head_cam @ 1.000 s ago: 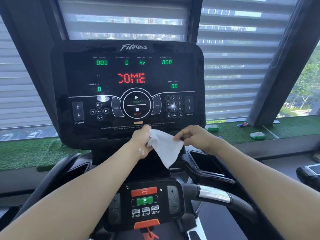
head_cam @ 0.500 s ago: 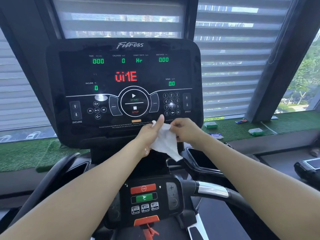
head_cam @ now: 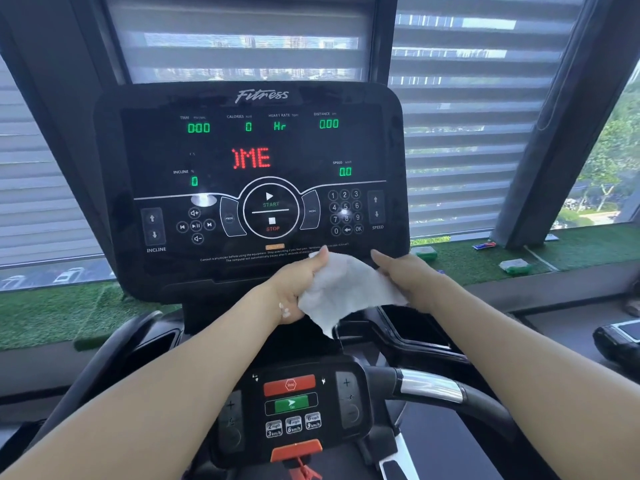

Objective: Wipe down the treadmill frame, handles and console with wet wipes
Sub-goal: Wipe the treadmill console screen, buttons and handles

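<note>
Hanging between both hands, a white wet wipe is spread in front of the lower edge of the treadmill console, its loose corner drooping toward the dark gap below. The left hand grips the wipe's left side, thumb raised along the top edge and fingers curled into the cloth. The right hand holds the wipe's right side with its fingers tucked under the fabric; the forefinger points up toward the console's bottom rim. Whether either fingertip touches the console cannot be told.

Lit on the console are green zero readouts, red letters in the centre, a round START/STOP pad, a number keypad and INCLINE and SPEED arrows. Beneath the hands sits a smaller control panel with a red stop button, a green go button and speed presets, an orange safety clip below it. A black handle with a chrome band curves off to the right. Behind the console, striped blinds cover the window, and a ledge of green artificial turf carries a few small packets.
</note>
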{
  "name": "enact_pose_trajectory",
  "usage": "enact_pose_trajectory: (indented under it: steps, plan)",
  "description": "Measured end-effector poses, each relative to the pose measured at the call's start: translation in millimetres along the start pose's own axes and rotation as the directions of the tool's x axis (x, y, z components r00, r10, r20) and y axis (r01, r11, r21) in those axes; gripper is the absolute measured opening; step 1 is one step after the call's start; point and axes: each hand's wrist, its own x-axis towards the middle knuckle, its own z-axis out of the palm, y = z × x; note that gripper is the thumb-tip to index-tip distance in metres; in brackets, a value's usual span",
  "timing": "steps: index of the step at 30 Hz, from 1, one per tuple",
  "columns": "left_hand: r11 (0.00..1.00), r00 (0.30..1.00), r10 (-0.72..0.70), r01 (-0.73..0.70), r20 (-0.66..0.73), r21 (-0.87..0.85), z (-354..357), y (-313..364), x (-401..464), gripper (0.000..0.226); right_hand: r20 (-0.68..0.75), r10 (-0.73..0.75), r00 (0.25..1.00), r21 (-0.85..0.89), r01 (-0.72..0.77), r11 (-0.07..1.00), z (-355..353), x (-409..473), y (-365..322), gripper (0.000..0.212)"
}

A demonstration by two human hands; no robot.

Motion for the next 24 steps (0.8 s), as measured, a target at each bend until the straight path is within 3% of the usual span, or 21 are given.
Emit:
enact_pose_trajectory:
  steps: [2, 6, 10, 13, 15, 17, 19, 24]
  plan:
    - [0.997, 1.000, 0.009, -0.011, -0.029, -0.076, 0, 4, -1, 0.055, 0.059, 0.076, 0.995, 0.074, -0.080, 0.994, 0, -6, 2, 0.051]
    - [0.988, 0.996, 0.076, -0.081, -0.044, -0.129, 2, 9, 1, 0.058, 0.229, 0.175, 0.958, 0.046, -0.190, 0.981, 10, -9, 11, 0.078]
    - [0.980, 0.995, 0.101, -0.101, -0.008, -0.170, 8, 9, 0, 0.060, 0.398, 0.048, 0.916, 0.405, -0.223, 0.887, 29, -10, 6, 0.074]
    - [0.979, 0.990, 0.109, -0.122, -0.085, -0.161, 5, 10, 3, 0.057, 0.308, -0.045, 0.950, 0.562, -0.144, 0.815, 31, -19, -5, 0.038]
    - [0.980, 0.962, 0.151, -0.175, -0.227, -0.090, 3, 11, 5, 0.037, 0.131, -0.064, 0.989, 0.547, -0.018, 0.837, 29, -21, -9, 0.017]
    - [0.963, 0.871, 0.269, -0.239, -0.410, 0.123, -4, 11, 9, 0.013, -0.034, -0.049, 0.998, 0.498, 0.060, 0.865, 25, -16, -10, 0.022]
    - [0.929, 0.799, 0.360, -0.258, -0.481, 0.266, -11, 9, 13, 0.007, -0.130, -0.076, 0.989, 0.428, 0.125, 0.895, 20, -9, -10, 0.035]
    - [0.831, 0.703, 0.533, -0.329, -0.471, 0.449, -9, 12, 9, 0.024, -0.079, -0.290, 0.954, 0.119, 0.298, 0.947, 15, -8, -16, 0.025]
